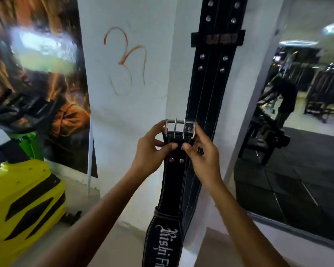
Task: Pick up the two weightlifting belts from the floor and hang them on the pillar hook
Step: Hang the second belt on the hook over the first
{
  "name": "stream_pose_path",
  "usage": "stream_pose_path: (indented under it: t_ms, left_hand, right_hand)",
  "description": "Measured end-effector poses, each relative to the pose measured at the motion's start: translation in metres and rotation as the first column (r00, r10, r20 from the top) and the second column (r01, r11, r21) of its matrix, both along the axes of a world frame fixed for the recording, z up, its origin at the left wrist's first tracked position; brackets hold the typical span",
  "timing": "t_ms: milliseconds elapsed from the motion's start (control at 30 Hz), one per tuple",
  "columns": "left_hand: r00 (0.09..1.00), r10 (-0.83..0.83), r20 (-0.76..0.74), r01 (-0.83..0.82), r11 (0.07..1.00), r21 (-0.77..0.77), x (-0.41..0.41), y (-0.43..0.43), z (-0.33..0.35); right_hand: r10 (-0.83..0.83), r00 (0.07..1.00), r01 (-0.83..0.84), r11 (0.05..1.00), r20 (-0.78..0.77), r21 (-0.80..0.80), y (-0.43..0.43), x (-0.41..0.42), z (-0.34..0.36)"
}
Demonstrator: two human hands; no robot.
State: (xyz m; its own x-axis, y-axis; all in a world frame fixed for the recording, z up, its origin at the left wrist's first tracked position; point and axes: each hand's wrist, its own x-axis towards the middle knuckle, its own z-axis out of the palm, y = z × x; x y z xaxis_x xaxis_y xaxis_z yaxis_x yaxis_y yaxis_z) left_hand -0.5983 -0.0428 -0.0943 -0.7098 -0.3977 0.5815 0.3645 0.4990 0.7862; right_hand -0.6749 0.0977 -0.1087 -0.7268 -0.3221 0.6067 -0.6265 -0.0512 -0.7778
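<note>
One black weightlifting belt (pixel 212 78) with metal rivets hangs flat down the white pillar (pixel 135 105); its top runs out of frame, so the hook is hidden. In front of it I hold a second black belt (pixel 172 189) upright by its buckle end. Its silver double-prong buckle (pixel 179 128) points up and white lettering shows near the bottom. My left hand (pixel 152 149) pinches the strap's left edge just under the buckle. My right hand (pixel 201 155) grips the right edge, thumbs almost meeting on the strap.
A large poster (pixel 39 78) covers the wall to the left. A yellow and black machine (pixel 23 205) with a green part stands at the lower left. On the right a mirror (pixel 297 112) reflects gym equipment and dark floor mats.
</note>
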Motion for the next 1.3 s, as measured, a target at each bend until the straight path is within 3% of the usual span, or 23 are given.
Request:
stream_pose_path:
  t_ms: [200,467,733,933,1300]
  left_hand:
    - [0.983,-0.047,-0.175,0.032,0.996,-0.087,-0.035,0.000,0.113]
    - [0.920,-0.135,-0.369,0.085,0.985,-0.149,-0.076,-0.007,0.267]
    - [0.904,-0.071,-0.421,-0.044,0.966,-0.256,-0.130,-0.006,0.383]
    - [0.902,-0.004,-0.432,-0.112,0.963,-0.244,-0.153,-0.006,0.423]
    - [0.910,0.006,-0.415,-0.149,0.938,-0.312,-0.160,-0.011,0.418]
  right_hand:
    - [-0.139,0.969,0.117,0.986,-0.203,-0.116,-0.004,-0.033,0.112]
    - [-0.285,0.853,0.208,0.954,-0.438,-0.216,-0.002,-0.061,0.273]
    - [-0.388,0.845,0.308,0.916,-0.369,-0.258,-0.011,-0.096,0.388]
    - [-0.426,0.827,0.369,0.904,-0.368,-0.219,-0.018,-0.100,0.430]
    - [-0.451,0.819,0.432,0.892,-0.354,-0.136,-0.020,-0.115,0.434]
